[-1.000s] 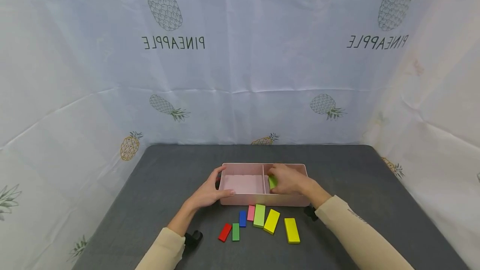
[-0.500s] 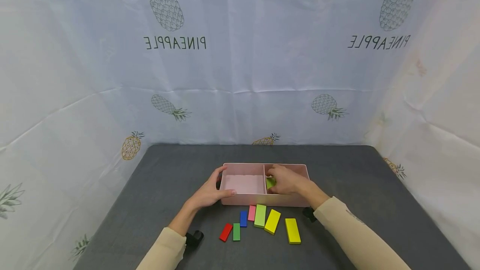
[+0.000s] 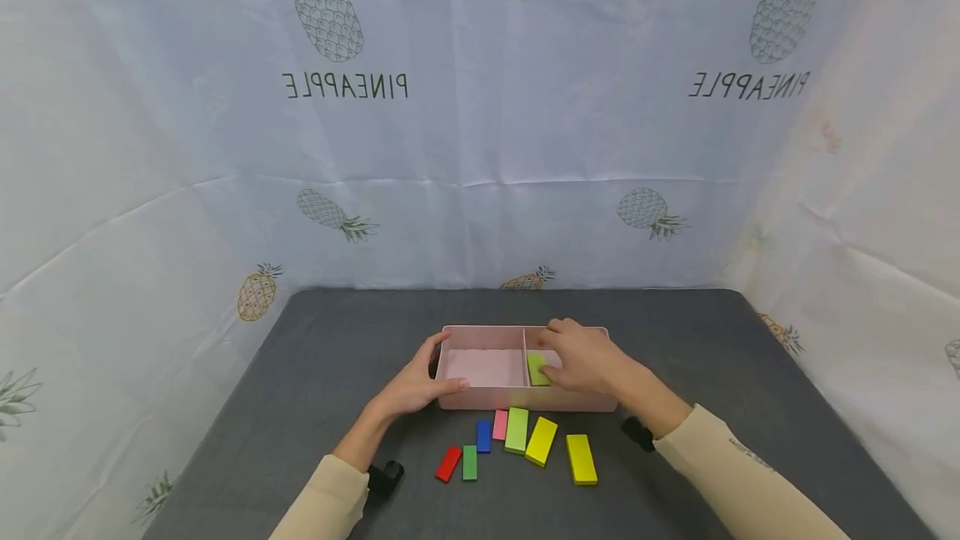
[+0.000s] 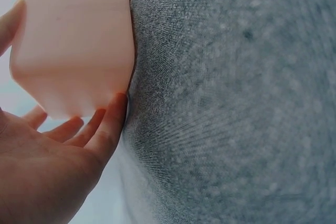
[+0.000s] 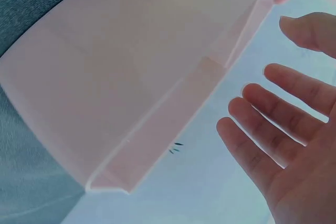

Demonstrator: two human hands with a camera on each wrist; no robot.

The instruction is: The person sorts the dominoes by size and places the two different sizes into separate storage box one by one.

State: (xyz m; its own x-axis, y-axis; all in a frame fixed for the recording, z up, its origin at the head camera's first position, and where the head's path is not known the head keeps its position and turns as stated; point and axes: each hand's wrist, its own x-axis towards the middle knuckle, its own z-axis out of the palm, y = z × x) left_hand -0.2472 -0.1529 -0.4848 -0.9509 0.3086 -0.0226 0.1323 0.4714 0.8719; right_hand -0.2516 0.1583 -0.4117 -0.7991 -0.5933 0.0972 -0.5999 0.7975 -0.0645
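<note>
Gripping the box [image 3: 525,398] by its left end between thumb and fingers, the left hand [image 3: 412,386] sat at lower centre. The right hand [image 3: 588,357], fingers apart, hovered right of centre over the box. A lime block [image 3: 536,368] lay inside, just right of the divider [image 3: 524,348].

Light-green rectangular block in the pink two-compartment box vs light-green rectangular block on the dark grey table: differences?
Place: the boxed light-green rectangular block sits in the right compartment of the pink two-compartment box; the tabletop light-green rectangular block lies on the dark grey table.
View: the right hand partly covers the boxed block; no hand covers the tabletop one.
Both: light green, rectangular.
</note>
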